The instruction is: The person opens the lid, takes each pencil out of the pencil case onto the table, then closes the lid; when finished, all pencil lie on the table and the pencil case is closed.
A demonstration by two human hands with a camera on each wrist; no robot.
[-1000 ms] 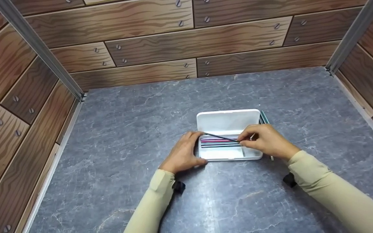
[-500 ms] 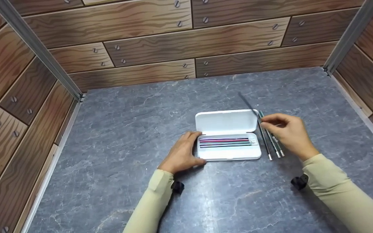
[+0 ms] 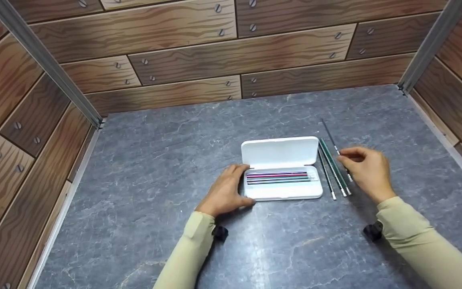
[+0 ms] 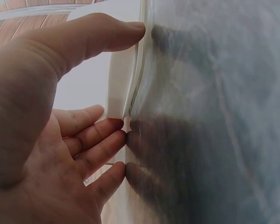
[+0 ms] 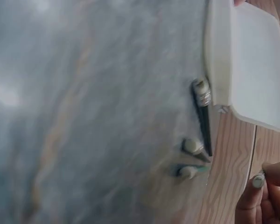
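An open white pencil case (image 3: 280, 153) lies on the table, its lid tipped back. Several coloured pencils (image 3: 277, 178) rest side by side inside its tray. My left hand (image 3: 223, 190) holds the left end of the case, thumb at the front corner, fingers at the back; the left wrist view shows the thumb against the case edge (image 4: 123, 70). To the right, my right hand (image 3: 369, 170) pinches a dark pencil (image 3: 329, 132) between thumb and fingertips. That pencil's eraser end (image 5: 258, 181) points at the right wrist camera. More pencils (image 3: 336, 169) lie beside the case, left of the right hand.
The grey marbled tabletop (image 3: 167, 160) stretches around the case. Wood-patterned panels (image 3: 183, 64) stand at the back and both sides, with metal posts (image 3: 427, 48) at the corners.
My right hand has carried the pencil from over the case's tray rightward, past the loose pencils, turning it to point away from me. My left hand has stayed on the case.
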